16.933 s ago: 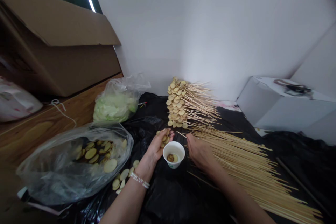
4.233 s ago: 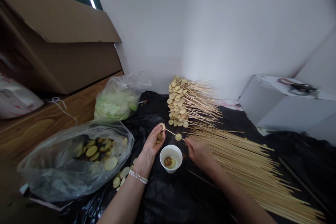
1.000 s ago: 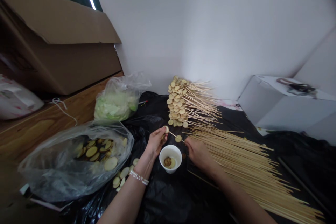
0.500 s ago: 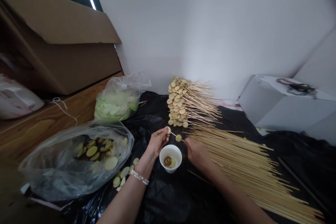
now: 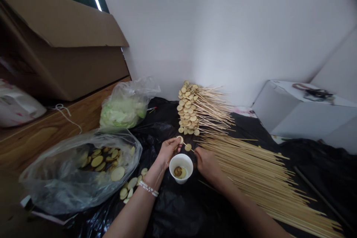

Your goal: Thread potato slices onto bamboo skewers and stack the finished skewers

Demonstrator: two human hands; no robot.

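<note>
Bamboo skewer between left hand and right hand, potato slice threaded midway.

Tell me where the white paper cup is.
In the head view, the white paper cup sits on the black plastic sheet, just below the left hand and right hand, left of the loose bamboo skewers.

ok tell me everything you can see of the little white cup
A small white paper cup with a round rim stands upright on crumpled black plastic sheeting. Inside lie a brown-skinned round potato slice and a paler slice beside it. The cup sits between the left hand and the right hand, apparently touching neither, just below a thin wooden skewer.
</note>
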